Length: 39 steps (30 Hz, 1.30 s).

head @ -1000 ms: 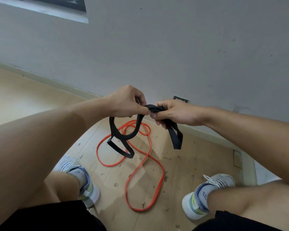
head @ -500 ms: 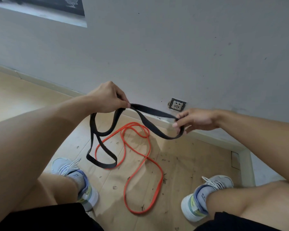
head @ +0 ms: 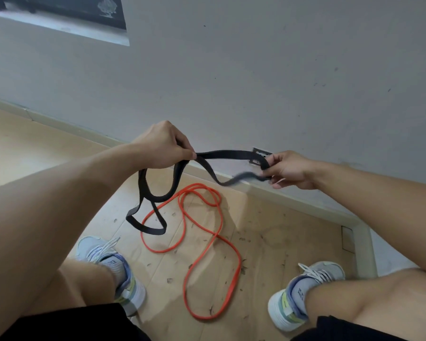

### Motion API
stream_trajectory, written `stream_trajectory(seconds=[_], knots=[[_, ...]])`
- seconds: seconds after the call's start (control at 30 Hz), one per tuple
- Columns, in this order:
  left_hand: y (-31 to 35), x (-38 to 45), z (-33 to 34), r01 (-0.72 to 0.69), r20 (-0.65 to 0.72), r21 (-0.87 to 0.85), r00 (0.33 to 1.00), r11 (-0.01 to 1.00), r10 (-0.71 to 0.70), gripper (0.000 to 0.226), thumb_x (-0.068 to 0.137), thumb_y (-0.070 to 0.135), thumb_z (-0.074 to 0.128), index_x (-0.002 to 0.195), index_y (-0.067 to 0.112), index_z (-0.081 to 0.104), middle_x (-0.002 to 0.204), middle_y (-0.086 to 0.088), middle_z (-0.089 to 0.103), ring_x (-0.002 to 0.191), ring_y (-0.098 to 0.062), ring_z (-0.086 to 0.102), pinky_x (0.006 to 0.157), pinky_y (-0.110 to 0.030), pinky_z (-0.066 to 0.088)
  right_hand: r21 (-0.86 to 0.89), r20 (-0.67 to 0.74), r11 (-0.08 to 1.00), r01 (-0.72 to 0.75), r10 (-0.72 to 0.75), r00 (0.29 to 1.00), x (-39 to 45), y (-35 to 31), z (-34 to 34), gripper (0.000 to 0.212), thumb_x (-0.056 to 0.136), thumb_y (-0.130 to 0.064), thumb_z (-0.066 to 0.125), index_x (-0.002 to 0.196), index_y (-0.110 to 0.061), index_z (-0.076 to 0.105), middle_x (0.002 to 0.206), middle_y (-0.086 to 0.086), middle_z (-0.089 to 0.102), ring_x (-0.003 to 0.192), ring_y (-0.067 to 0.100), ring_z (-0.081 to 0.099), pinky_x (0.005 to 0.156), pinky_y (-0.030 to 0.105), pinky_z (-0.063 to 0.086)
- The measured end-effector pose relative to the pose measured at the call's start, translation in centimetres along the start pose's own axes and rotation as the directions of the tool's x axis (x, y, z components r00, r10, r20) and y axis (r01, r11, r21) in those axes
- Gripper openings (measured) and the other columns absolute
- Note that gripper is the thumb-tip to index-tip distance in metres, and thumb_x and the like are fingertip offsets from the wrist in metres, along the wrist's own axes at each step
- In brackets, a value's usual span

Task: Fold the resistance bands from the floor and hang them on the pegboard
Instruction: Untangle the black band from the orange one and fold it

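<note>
Nearest the person, the orange resistance band (head: 208, 244) lies untouched on the wooden floor (head: 276, 242) between the two sneakers, in loose crossing loops, so its fold and hanging are both left to do. Above the orange band, off the floor, the black resistance band (head: 223, 154) is in hand but not yet folded: one stretch runs between the hands and the rest hangs in slack loops below the left hand. The left hand (head: 161, 146) is raised above the orange band's far loops, knuckles up, its fingers curled round the black band and pinching it at the thumb. The right hand (head: 289, 169) is held out to the right of the orange band, near the wall socket (head: 257, 153), its fingers pinching the black band's other end. No pegboard is in view, so by my judgement the task is at an early stage.
</note>
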<state>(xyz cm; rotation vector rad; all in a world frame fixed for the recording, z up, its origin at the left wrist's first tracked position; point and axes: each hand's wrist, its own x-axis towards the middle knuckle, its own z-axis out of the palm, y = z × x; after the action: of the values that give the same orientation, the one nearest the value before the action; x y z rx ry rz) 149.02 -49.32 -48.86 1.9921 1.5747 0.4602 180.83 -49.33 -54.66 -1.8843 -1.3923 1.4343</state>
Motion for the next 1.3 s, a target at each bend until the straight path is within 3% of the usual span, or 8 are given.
stream_trajectory(seconds=[0.13, 0.2, 0.3, 0.43, 0.6, 0.77, 1.0, 1.3], knots=[[0.6, -0.2, 0.2, -0.034, 0.0, -0.003, 0.999, 0.999, 0.034, 0.007, 0.084, 0.032, 0.078, 0.079, 0.03, 0.082, 0.074, 0.011, 0.076, 0.078, -0.015, 0.071, 0.071, -0.032, 0.057, -0.244, -0.141, 0.97, -0.013, -0.022, 0.99, 0.0, 0.6, 0.2, 0.023, 0.087, 0.002, 0.077, 0.099, -0.011, 0.062, 0.089, 0.011, 0.067, 0.061, 0.017, 0.061, 0.049, 0.028, 0.056], [0.8, -0.5, 0.4, -0.065, 0.018, -0.011, 0.998, 0.998, 0.066, 0.006, 0.085, 0.032, 0.078, 0.082, 0.029, 0.082, 0.074, 0.013, 0.076, 0.077, -0.009, 0.071, 0.067, -0.023, 0.056, -0.383, -0.046, 0.923, -0.029, 0.013, 0.999, -0.3, 0.7, 0.4, 0.024, 0.086, -0.005, 0.08, 0.104, -0.012, 0.066, 0.102, 0.013, 0.072, 0.075, 0.019, 0.066, 0.059, 0.029, 0.058], [1.4, -0.9, 1.0, -0.124, 0.031, -0.056, 0.992, 0.991, 0.125, 0.005, 0.085, 0.03, 0.08, 0.086, 0.026, 0.082, 0.075, 0.012, 0.076, 0.072, 0.001, 0.069, 0.057, -0.007, 0.047, -0.548, 0.114, 0.83, 0.101, -0.045, 0.992, -1.1, 0.0, 1.6, 0.058, 0.08, -0.021, 0.089, 0.131, -0.02, 0.061, 0.124, 0.004, 0.066, 0.103, 0.017, 0.062, 0.082, 0.025, 0.052], [2.7, -1.4, 1.6, -0.172, 0.049, -0.132, 0.982, 0.976, 0.18, 0.017, 0.081, 0.039, 0.083, 0.089, 0.023, 0.082, 0.075, 0.011, 0.076, 0.07, 0.002, 0.069, 0.059, -0.009, 0.05, -0.391, 0.288, 0.858, 0.332, -0.229, 0.93, -2.8, -2.7, 4.0, 0.088, 0.079, -0.035, 0.089, 0.153, -0.035, 0.043, 0.143, -0.013, 0.054, 0.129, 0.009, 0.052, 0.1, 0.022, 0.042], [4.4, -1.7, 1.9, -0.149, -0.051, -0.313, 0.989, 0.938, 0.14, 0.036, 0.077, 0.055, 0.08, 0.082, 0.02, 0.079, 0.059, 0.01, 0.066, 0.051, -0.001, 0.054, 0.053, -0.016, 0.044, -0.264, 0.365, 0.863, 0.432, -0.325, 0.872, -3.9, -4.3, 6.8, 0.071, 0.077, -0.032, 0.091, 0.139, -0.034, 0.057, 0.132, -0.012, 0.067, 0.124, 0.002, 0.06, 0.107, 0.027, 0.046], [5.5, -1.7, 1.6, -0.071, -0.1, -0.602, 0.995, 0.796, 0.014, 0.058, 0.066, 0.07, 0.078, 0.061, 0.016, 0.056, 0.063, -0.011, 0.05, 0.058, -0.022, 0.044, 0.063, -0.036, 0.039, -0.212, 0.349, 0.869, 0.447, -0.36, 0.865, -4.4, -4.6, 8.3, 0.06, 0.078, -0.035, 0.09, 0.133, -0.031, 0.066, 0.131, -0.015, 0.068, 0.123, -0.002, 0.06, 0.108, 0.023, 0.046], [5.9, -1.7, 1.3, -0.053, -0.093, -0.741, 0.995, 0.669, -0.024, 0.054, 0.074, 0.064, 0.074, 0.064, 0.017, 0.049, 0.061, -0.005, 0.049, 0.057, -0.021, 0.044, 0.067, -0.037, 0.042, 0.003, 0.129, 0.872, 0.489, -0.485, 0.865, -5.2, -5.4, 10.2, 0.039, 0.08, -0.028, 0.089, 0.115, -0.023, 0.071, 0.109, -0.007, 0.076, 0.096, 0.003, 0.074, 0.09, 0.026, 0.059], [5.3, -1.8, 1.0, -0.041, -0.11, -0.745, 0.992, 0.666, -0.063, 0.05, 0.067, 0.057, 0.084, 0.066, 0.019, 0.052, 0.069, -0.01, 0.047, 0.063, -0.022, 0.044, 0.059, -0.032, 0.042, 0.036, 0.049, 0.858, 0.512, -0.513, 0.857, -5.1, -5.6, 11.0, 0.027, 0.086, -0.02, 0.084, 0.111, -0.017, 0.075, 0.102, -0.003, 0.08, 0.093, 0.008, 0.076, 0.083, 0.02, 0.058]])
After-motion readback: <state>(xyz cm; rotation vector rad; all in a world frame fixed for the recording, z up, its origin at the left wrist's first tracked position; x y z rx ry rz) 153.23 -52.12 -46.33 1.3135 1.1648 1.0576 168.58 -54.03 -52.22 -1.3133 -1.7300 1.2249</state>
